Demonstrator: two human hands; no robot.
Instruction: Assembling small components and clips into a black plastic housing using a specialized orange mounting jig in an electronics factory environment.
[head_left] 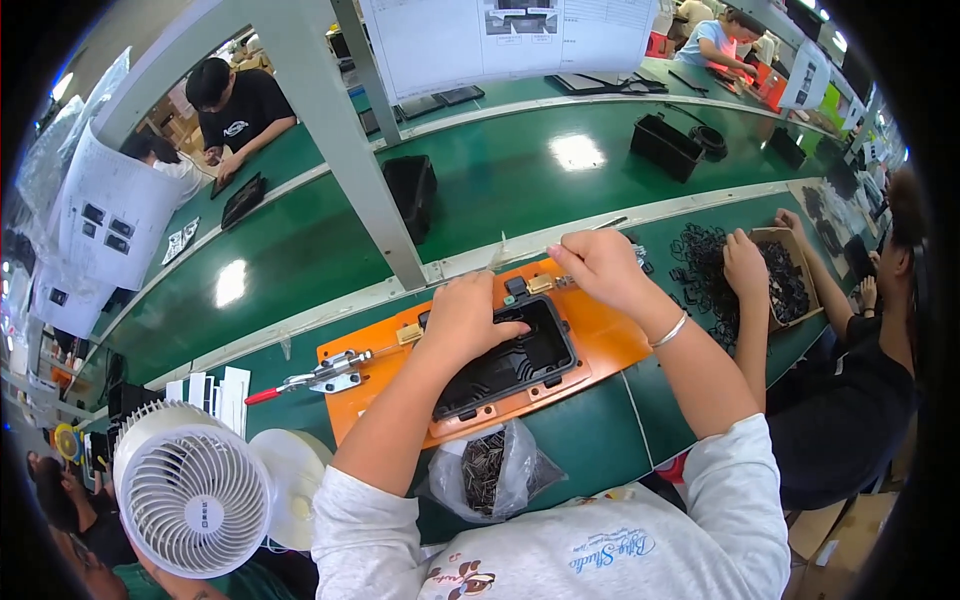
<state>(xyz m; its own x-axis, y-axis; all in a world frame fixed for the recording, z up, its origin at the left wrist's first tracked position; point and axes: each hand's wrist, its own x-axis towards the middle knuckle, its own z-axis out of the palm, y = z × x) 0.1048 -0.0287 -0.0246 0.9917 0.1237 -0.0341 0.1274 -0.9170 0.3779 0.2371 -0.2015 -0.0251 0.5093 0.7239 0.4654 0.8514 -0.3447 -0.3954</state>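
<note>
A black plastic housing (508, 352) with a deep open inside sits in an orange fixture plate (610, 345). My left hand (462, 318) lies over its far left rim, thumb stretched into the housing and fingers bent past the rim. My right hand (605, 268) is closed in a fist at the fixture's far right, over a toggle clamp (566, 282) whose handle the fingers hide. Another toggle clamp (335, 372), with a red handle, points out to the left. Brass-coloured blocks (409, 333) stand along the far side. Nearest my body lies a clear bag of small metal pins (484, 470).
A white fan (195, 490) stands at the left beside white papers (232, 398). A metal post (340, 140) rises behind the fixture. At right, a co-worker's hands are at a cardboard box (785, 275) and loose black parts (700, 260). Black bins (665, 148) stand on the green conveyor (500, 190).
</note>
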